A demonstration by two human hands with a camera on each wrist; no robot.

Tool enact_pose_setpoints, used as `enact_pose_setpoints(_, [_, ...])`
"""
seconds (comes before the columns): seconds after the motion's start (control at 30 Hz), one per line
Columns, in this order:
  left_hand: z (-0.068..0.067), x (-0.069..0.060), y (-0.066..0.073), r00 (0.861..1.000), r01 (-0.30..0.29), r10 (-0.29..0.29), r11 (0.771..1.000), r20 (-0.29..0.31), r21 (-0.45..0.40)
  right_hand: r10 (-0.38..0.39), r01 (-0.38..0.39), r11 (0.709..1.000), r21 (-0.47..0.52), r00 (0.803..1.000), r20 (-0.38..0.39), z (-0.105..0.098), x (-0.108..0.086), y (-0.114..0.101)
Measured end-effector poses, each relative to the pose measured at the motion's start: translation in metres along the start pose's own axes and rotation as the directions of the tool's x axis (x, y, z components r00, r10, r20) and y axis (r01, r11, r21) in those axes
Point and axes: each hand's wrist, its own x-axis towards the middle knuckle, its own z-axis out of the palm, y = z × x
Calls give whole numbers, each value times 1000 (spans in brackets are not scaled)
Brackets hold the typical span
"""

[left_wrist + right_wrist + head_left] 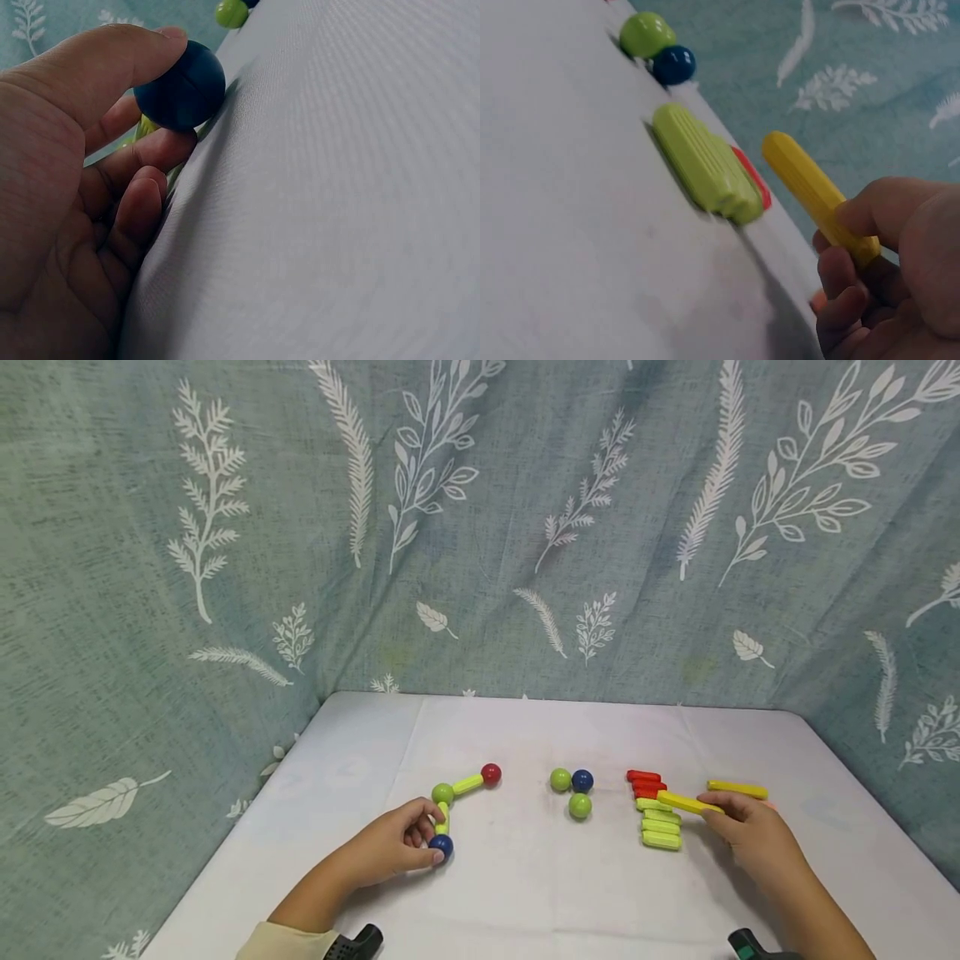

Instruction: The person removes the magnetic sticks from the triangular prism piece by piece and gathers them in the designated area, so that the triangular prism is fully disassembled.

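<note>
a blue-green curtain (480, 635) printed with white leaves and sprigs stands behind and beside a table (517, 893) spread with white cloth. over the table reach the person's two hands. the left hand (397, 843) has its thumb and fingers bent round a blue ball (441, 846), gripping it low by the cloth; the right hand (757, 827) pinches a yellow rod (686, 802) near one end between thumb and curled fingers. the blue ball ends a bent chain: a yellow-green rod (443, 817), partly behind the fingers, runs to a green ball (442, 793), and another yellow-green rod (468, 784) slants on to a red ball (491, 774). right of centre lies a row of short rods, the red rods (643, 776) farther off and the yellow-green rods (661, 841) nearer; the pinched yellow rod is raised off the table, its free end by this row. a second yellow rod (737, 789) lies just beyond the right hand. between chain and row sit three loose balls, two green (580, 806) and one dark blue (582, 781), close together.
</note>
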Motion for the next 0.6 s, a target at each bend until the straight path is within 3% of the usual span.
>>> enact_pose_setpoints(0.33, [0,2,0,1000,6,-6,1000,-4,7,68,-68,998,-17,997,32,-15,10,22])
enact_pose_setpoints(0.6, [0,1,1,1000,0,0,1000,-3,10,166,-169,979,-110,985,-39,-18,16,30])
